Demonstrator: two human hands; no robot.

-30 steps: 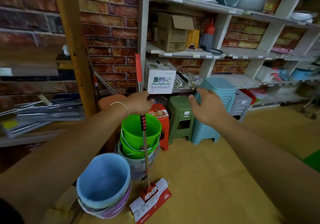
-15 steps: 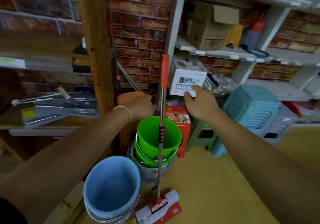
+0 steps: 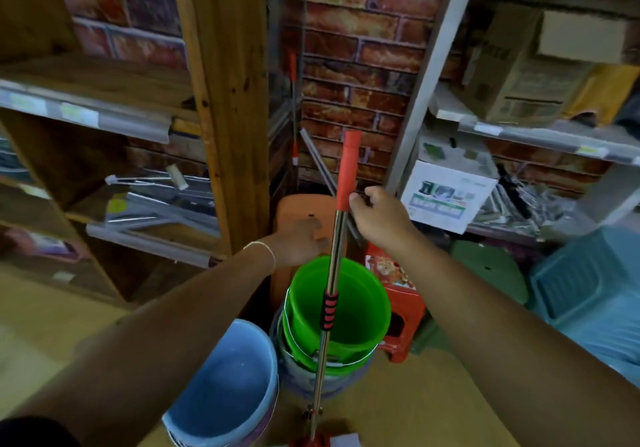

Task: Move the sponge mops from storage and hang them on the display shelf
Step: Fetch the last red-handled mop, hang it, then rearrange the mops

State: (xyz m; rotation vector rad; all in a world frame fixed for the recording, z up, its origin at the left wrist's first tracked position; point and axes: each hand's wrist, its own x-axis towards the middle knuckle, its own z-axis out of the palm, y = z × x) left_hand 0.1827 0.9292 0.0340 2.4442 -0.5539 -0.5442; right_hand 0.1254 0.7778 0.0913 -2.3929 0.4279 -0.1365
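Observation:
A sponge mop stands upright in front of me, with a metal shaft, a red top grip and a red head at the bottom edge. My left hand is at the shaft from the left, fingers wrapped to it just below the red grip. My right hand is right of the grip, thumb touching its lower end. Its fingers curl around a grey shaft that leans in the brick corner. Another thin pole with red bands stands deeper in that corner.
Stacked green buckets and a blue bucket sit on the floor around the mop shaft. An orange stool, a red stool and teal stools crowd the corner. A wooden post and shelves flank it; a white box sits right.
My view has closed in on the corner. My right hand moved left from the stools and box to the mop's red grip and the leaning grey shaft. The left hand stays at the mop.

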